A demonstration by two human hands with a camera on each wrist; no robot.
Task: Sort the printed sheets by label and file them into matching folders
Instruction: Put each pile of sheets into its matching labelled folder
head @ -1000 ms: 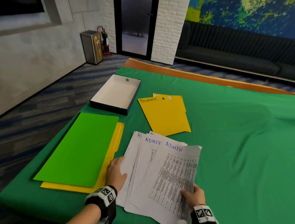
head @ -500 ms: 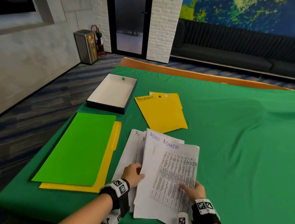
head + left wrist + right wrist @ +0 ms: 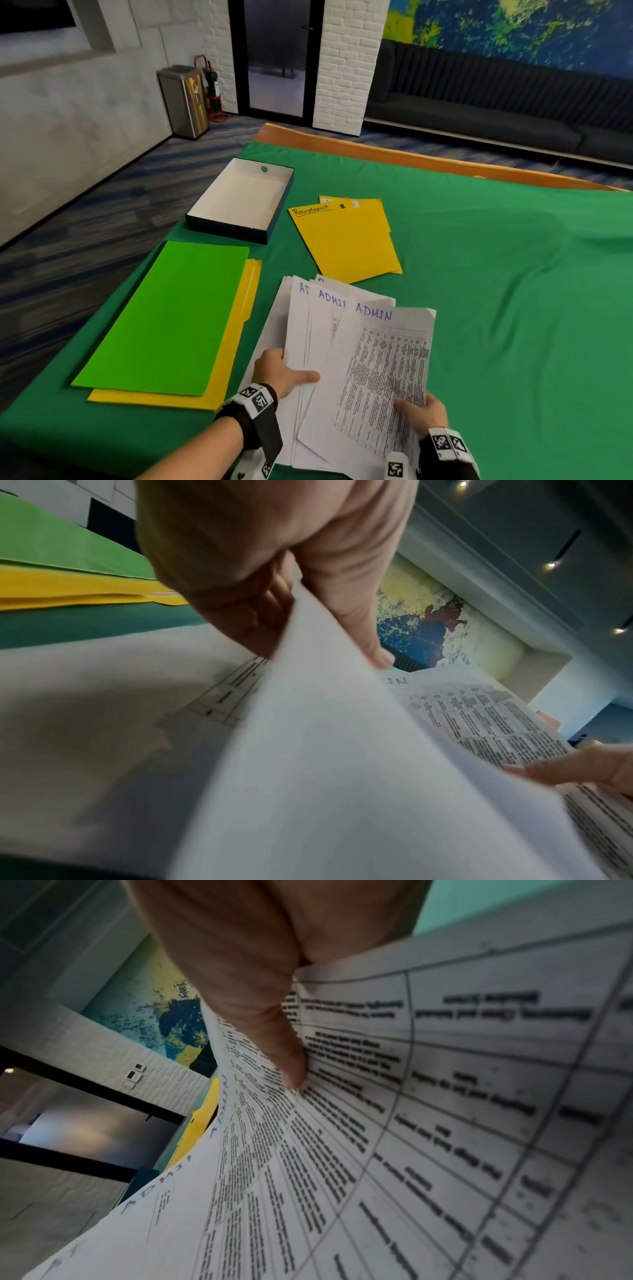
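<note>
A fanned stack of printed sheets (image 3: 363, 370) marked ADMIN in blue lies near the table's front edge. My left hand (image 3: 284, 371) pinches the left edge of some lifted sheets (image 3: 329, 750), thumb on top and fingers beneath. My right hand (image 3: 423, 409) grips the top printed sheet (image 3: 428, 1123) at its lower right, thumb pressed on the print. A yellow folder labelled Receptionist (image 3: 342, 240) lies beyond the sheets, on another yellow folder. To the left a green folder (image 3: 164, 318) lies on a yellow folder (image 3: 236, 339).
An open white-lined box (image 3: 239, 200) sits at the far left of the green table cloth (image 3: 513, 308). The table's wooden far edge (image 3: 411, 159) runs behind. A metal bin (image 3: 183, 101) stands on the floor by the wall.
My left hand slid right from the stack's left edge and took hold of several upper sheets, lifting their edge. The fan has spread, showing more ADMIN labels. My right hand stayed on the top sheet.
</note>
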